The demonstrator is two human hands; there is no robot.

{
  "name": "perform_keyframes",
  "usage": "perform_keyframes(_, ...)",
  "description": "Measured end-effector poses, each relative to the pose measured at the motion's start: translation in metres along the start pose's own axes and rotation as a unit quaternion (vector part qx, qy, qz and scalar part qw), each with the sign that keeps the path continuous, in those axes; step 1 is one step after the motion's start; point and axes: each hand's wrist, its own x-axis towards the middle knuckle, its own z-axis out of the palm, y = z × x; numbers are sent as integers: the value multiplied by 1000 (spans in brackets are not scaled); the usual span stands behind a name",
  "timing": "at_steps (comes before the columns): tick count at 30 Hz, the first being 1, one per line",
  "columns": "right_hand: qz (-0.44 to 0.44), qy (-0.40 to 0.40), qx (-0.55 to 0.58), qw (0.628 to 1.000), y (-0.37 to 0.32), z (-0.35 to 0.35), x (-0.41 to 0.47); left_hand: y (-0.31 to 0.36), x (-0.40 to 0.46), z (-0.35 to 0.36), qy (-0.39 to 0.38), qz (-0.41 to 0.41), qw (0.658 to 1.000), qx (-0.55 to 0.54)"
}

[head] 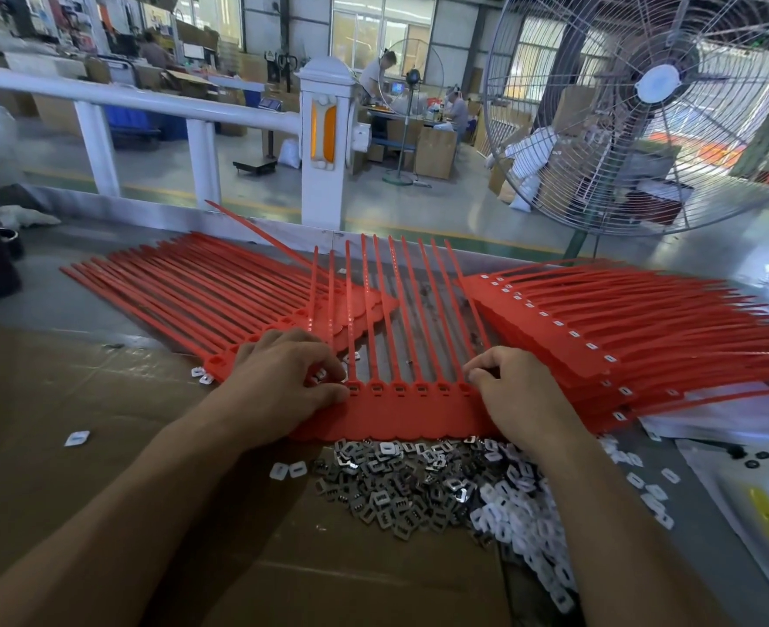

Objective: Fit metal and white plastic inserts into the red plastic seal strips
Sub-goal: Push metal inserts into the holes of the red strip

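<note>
My left hand (278, 377) rests on the left end of the red seal strip sheet (400, 411) that lies flat on the tabletop (34, 400) in front of me. Its fingers are curled and the thumb and forefinger pinch something small at the row of sockets; a bit of white shows between the fingertips, but it is too small for me to say which insert it is. My right hand (516, 391) sits at the right end of the same sheet, fingers bent, the tips pressed down at the last socket; I cannot tell whether this grip holds anything.

The sheet's tails point away from me, side by side, and its broad flat tabs face me. Just beside the near edge of the tabs lies a heap of metal inserts (387, 486), and to its right, touching it and partly under my right forearm, a heap of white plastic inserts (527, 518). A few white ones lie loose, one on the cardboard (77, 438) to my left.

A stack of red sheets (192, 291) lies fanned out on the left, another stack with white inserts showing in its sockets (622, 328) on the right. A large standing fan (645, 106) is behind the tabletop on the right.
</note>
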Motion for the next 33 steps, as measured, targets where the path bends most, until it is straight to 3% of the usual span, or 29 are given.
perform_keyframes(6,-8,-15,-19,1000,1,0,-1,-1,-1,0,-2,1,1000,-2)
perform_keyframes(24,-3,25,68,997,1,-5,-7,1,-1,-2,-1,5,1000,-2)
perform_keyframes(26,-40,-20,71,996,-6,-12,-12,1,-2,-2,-2,5,1000,1)
perform_keyframes(30,-94,-256,17,962,-28,-23,-25,2,-3,-2,-1,1,1000,-2)
perform_keyframes(33,-97,-315,-32,944,-36,-23,-29,2,-2,-2,-2,0,1000,-2)
